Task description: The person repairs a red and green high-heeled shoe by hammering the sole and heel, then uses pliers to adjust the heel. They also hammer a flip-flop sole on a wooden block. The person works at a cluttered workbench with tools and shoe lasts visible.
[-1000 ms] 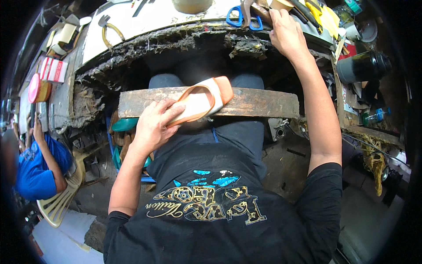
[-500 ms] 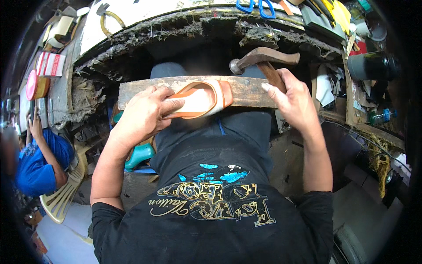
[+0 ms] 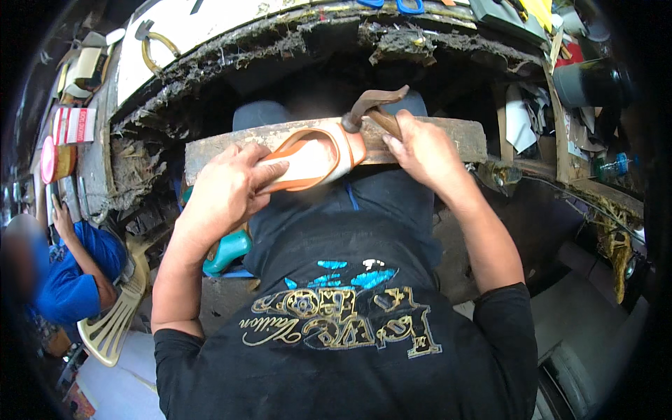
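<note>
Your left hand [image 3: 231, 183] grips sandal [image 3: 308, 162] on wooden plank [image 3: 467, 138] over your lap; right hand [image 3: 428, 148] clasps hammer [image 3: 369, 101], head by sandal's strap end, contact unclear.

Light leaves the white tabletop [image 3: 231, 26] nearly washed out and shows brightly on the pale-soled sandal [image 3: 312, 162], while deep shadow lies underneath the tabletop and fisheye distortion bends outer edges toward black corners.
</note>
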Demonstrator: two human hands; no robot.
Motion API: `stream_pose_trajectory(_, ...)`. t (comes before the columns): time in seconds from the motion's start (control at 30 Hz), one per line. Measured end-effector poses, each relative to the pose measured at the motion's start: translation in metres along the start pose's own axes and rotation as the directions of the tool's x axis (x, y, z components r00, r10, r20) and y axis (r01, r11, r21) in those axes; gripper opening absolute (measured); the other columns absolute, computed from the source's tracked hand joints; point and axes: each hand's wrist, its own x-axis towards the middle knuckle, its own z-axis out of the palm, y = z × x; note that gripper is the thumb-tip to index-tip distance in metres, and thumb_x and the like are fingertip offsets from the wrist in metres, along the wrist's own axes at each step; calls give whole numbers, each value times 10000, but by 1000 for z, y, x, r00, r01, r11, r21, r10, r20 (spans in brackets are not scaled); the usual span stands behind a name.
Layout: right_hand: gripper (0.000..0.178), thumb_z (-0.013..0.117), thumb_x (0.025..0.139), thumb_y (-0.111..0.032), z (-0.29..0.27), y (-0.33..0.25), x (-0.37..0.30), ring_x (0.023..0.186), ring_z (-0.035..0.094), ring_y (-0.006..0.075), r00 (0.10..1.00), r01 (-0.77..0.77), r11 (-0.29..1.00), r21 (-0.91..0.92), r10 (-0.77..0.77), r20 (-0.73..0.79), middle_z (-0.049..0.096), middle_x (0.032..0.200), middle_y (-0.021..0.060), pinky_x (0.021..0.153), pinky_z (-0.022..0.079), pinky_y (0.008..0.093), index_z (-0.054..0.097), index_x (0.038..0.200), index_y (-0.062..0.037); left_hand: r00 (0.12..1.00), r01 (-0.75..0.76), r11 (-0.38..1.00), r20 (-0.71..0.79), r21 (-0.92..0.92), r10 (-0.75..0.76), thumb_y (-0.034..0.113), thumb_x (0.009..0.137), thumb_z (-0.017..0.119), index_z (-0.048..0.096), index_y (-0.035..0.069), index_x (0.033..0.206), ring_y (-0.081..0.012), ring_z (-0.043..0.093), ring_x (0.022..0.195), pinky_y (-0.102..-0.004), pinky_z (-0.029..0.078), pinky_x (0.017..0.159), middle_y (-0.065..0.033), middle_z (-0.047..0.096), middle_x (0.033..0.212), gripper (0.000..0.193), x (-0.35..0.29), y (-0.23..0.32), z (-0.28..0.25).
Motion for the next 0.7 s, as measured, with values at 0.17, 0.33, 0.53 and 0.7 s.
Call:
stream_pose_trajectory(0.17, 292, 697, 914, -201, 0, 0, -7, 814, 709, 448, 993, -25, 997, 70, 33, -114, 697, 834, 261, 738, 571, 541, 547, 1060, 3, 997, 74, 997, -11, -8, -74, 94, 715, 818, 704, 128, 1246, -332, 636, 1027, -437, 536, 919, -111, 653, 1216, 544, -2, 6, 4)
stream_pose_trajectory(0.33, 320, 711, 909, -216, 4, 11, -13, 823, 708, 457, 992, -11, 997, -70, 2, -123, 696, 850, 271, 762, 572, 542, 557, 1087, 0, 998, 68, 998, -17, 3, -68, 82, 725, 803, 698, 123, 1233, -331, 639, 975, -436, 544, 890, -107, 658, 1176, 521, 1, 12, 3)
stream_pose_trajectory(0.53, 309, 685, 944, -219, 6, 12, -23, 888, 691, 473, 996, -83, 996, 30, 83, -14, 688, 865, 280, 745, 548, 534, 541, 1115, -5, 992, 123, 992, 19, 15, -124, 82, 720, 798, 715, 137, 1250, -335, 638, 997, -435, 544, 908, -104, 658, 1198, 539, 2, 21, 1)
stream_pose_trajectory(0.7, 334, 682, 937, -174, 5, 9, -33, 904, 689, 483, 958, -165, 951, 262, 217, -186, 688, 906, 298, 777, 553, 527, 574, 1207, -9, 994, 91, 996, -56, 14, -90, 81, 748, 781, 702, 108, 1232, -343, 636, 936, -437, 543, 873, -128, 655, 1135, 491, 3, 23, 6)
